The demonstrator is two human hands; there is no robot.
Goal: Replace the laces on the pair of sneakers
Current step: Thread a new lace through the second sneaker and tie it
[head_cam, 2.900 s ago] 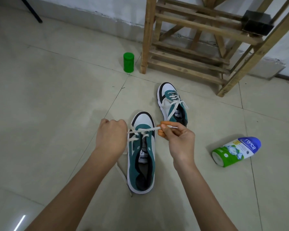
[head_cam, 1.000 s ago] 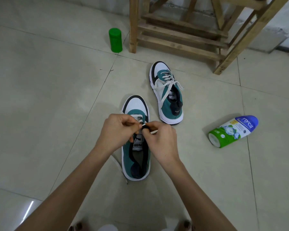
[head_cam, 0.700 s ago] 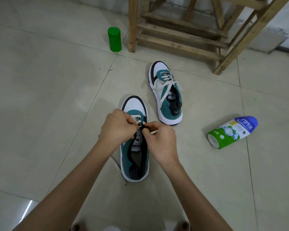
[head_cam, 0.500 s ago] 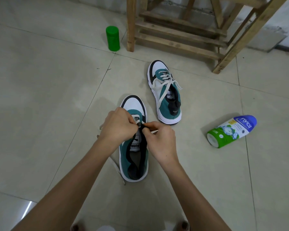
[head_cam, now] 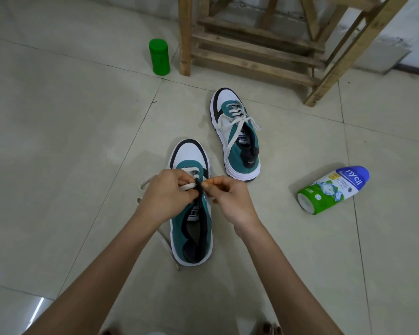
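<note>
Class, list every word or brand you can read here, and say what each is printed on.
"nycil": on the bottle's blue end.
"PUMA", upside down: tongue label of the far sneaker.
"PUMA", upside down: tongue label of the near sneaker.
Bottle's small print: too blurred to read.

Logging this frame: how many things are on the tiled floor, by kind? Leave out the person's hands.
Teal-and-white sneakers: 2
White flat laces: 2, one per sneaker
Green cylindrical plastic canister, upright: 1
Green, white and blue plastic bottle, lying on its side: 1
Wooden slatted rack: 1
Total: 7
</note>
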